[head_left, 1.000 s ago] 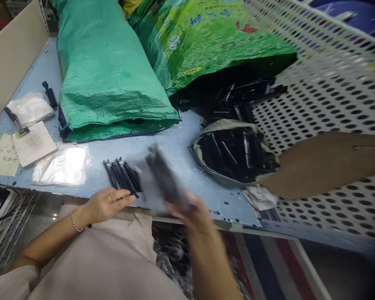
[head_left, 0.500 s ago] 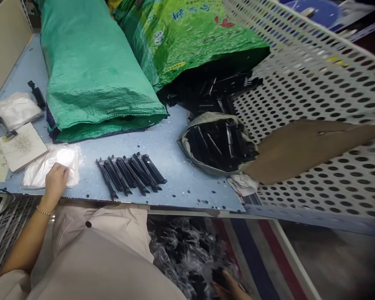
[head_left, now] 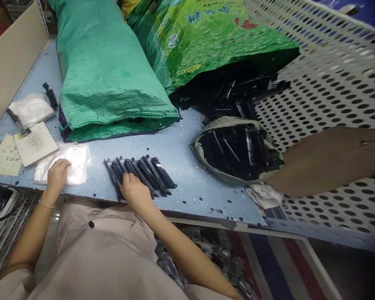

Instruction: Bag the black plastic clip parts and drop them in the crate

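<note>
The right hand and left hand bend their fingers over the surface; whether either grips anything, I cannot tell. Below, a plastic-wrapped heap looks finished; on top, the black parts under the right hand lie loose, the clear bags under the left seemingly unfilled.
</note>
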### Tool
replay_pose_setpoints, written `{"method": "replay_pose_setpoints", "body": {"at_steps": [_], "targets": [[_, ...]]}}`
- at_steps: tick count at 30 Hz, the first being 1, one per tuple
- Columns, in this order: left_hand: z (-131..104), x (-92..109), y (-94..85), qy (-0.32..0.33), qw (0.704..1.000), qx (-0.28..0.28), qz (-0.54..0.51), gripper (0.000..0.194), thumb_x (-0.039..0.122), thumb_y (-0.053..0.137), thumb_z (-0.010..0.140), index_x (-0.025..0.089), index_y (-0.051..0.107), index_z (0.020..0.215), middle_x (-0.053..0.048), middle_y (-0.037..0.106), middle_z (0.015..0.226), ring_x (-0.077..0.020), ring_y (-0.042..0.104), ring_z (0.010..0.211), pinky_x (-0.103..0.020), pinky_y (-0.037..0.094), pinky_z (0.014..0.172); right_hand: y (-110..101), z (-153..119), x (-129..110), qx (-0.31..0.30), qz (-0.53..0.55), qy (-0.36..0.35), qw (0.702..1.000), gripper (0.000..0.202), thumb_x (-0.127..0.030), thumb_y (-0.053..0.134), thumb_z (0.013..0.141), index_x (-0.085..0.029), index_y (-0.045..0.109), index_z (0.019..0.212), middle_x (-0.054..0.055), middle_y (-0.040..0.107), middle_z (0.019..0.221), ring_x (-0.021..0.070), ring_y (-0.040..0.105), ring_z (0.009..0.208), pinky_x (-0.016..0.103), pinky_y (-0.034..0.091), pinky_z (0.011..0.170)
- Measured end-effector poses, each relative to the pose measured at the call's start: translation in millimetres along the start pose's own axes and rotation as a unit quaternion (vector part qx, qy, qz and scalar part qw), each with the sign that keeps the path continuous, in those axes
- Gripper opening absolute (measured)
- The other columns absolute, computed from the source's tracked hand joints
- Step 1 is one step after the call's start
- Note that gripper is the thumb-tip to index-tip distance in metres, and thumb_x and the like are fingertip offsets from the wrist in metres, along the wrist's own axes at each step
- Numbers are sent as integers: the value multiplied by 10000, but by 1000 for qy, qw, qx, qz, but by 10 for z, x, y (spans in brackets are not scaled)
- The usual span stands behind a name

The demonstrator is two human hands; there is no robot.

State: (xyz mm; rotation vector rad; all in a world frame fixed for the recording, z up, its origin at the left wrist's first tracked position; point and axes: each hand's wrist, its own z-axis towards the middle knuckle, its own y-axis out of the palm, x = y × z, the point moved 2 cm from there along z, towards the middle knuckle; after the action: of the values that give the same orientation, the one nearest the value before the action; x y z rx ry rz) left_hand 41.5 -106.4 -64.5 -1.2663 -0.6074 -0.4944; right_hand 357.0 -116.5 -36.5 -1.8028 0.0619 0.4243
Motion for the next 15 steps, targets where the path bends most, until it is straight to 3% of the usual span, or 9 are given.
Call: {"method": "replay_pose_setpoints", "body": {"at_steps": [2,4,5,6,8,10,11,13,15], "targets": [[-43,3,-8,27,999,-22,32,284,228,463,891,187,718,1009,-94,684,1111,-230,639,1072,-379,494,979,2,70,-21,-35,26,2,999,202,-197,527,920,-96,607,1075,197,641,1055,257,628,881,318,458,693],[-76,-20,6,19,999,-40,21,326,242,493,885,178,709,1121,-102,660,1185,-221,653,1031,-370,517,956,-12,126,-8,-85,180,-7,980,221,-249,561,914,-126,615,1090,136,659,994,212,622,812,301,459,678],[-85,-34,18,12,999,-47,11,351,246,513,874,174,696,1166,-104,648,1214,-209,662,984,-365,531,938,6,161,-39,-120,292,-12,949,233,-292,577,909,-145,622,1085,98,664,949,187,615,778,288,463,667],[-88,-49,29,6,999,-53,3,376,244,526,866,173,683,1200,-105,637,1241,-195,668,933,-359,543,917,54,200,-110,-164,410,-14,897,245,-336,594,901,-160,629,1068,63,661,892,162,605,736,275,467,649],[-83,-72,25,2,999,-53,4,408,222,522,860,173,662,1240,-109,622,1280,-185,674,908,-354,556,901,248,287,-360,-265,605,2,751,255,-389,655,854,-165,639,977,10,635,764,123,576,640,251,471,596],[-77,-76,-34,7,999,-21,37,437,181,499,860,166,641,1273,-127,610,1315,-222,668,1037,-374,547,948,513,376,-669,-345,714,38,608,274,-376,759,764,-157,619,850,-22,594,658,95,544,560,227,461,539],[-83,-64,-81,13,998,4,65,456,163,488,865,160,623,1300,-139,602,1337,-248,646,1126,-392,535,983,640,419,-806,-366,746,57,554,293,-346,807,716,-157,598,798,-33,579,625,85,532,533,213,452,514],[-131,9,-174,42,990,45,124,499,126,463,885,159,569,1372,-160,580,1383,-281,601,1236,-425,515,1032,825,490,-990,-374,784,79,488,323,-290,852,665,-157,566,737,-32,580,618,76,538,527,193,448,498],[-240,164,-213,115,980,48,154,552,84,435,909,179,489,1450,-166,557,1425,-282,590,1267,-427,519,1042,889,525,-1044,-372,797,79,469,331,-279,861,659,-155,562,729,-17,603,650,81,563,551,189,457,506]]}}
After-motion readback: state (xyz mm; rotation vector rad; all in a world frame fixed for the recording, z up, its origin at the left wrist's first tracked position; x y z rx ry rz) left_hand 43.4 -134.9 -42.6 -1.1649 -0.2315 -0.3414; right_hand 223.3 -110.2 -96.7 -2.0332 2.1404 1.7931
